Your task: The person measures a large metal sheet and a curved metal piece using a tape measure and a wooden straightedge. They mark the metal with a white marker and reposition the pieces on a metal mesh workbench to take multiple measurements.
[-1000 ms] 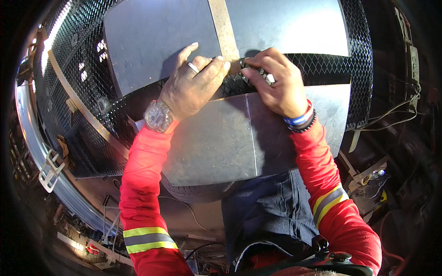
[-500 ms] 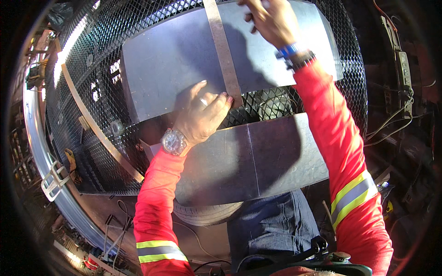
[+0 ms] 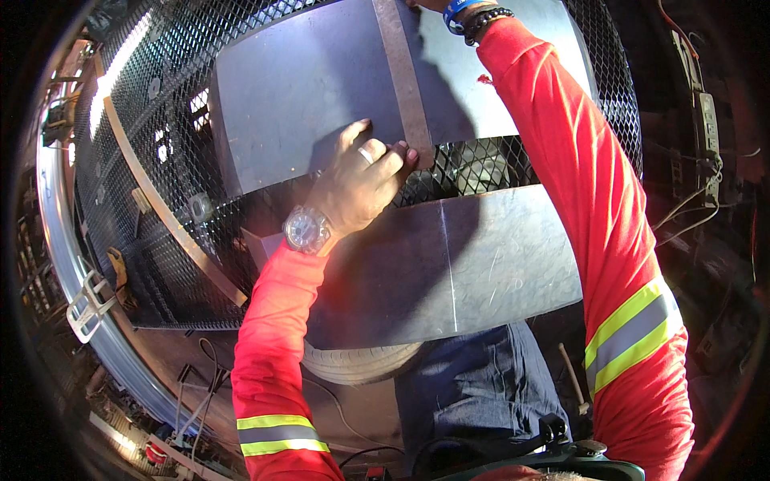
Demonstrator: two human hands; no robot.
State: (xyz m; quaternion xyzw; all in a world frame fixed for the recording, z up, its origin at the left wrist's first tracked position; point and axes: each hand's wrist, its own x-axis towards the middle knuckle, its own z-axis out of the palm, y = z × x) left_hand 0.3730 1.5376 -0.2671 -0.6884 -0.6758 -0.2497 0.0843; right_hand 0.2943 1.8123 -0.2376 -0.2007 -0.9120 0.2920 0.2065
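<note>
Right arm has gone further up since half a second ago: the right hand (image 3: 429,4) is now almost wholly past the top edge, only the wrist with its blue band and dark bead bracelet showing, so can't tell whether it grips anything. Left hand (image 3: 361,180) has stayed put at the narrow flat grey metal strip (image 3: 403,76) that runs up the middle of the upper grey sheet-metal plate (image 3: 305,88). Fingers spread flat, fingertips touching the strip's lower left edge, palm over the black expanded-metal mesh (image 3: 465,168); not closed around it. Silver wristwatch (image 3: 305,229) on that wrist, ring on one finger. Strip's lower end sits at the gap where mesh shows between the upper plate and the lower grey sheet-metal plate (image 3: 481,256). Hands well apart. Worn tyre (image 3: 357,362) pokes out below the lower plate.
</note>
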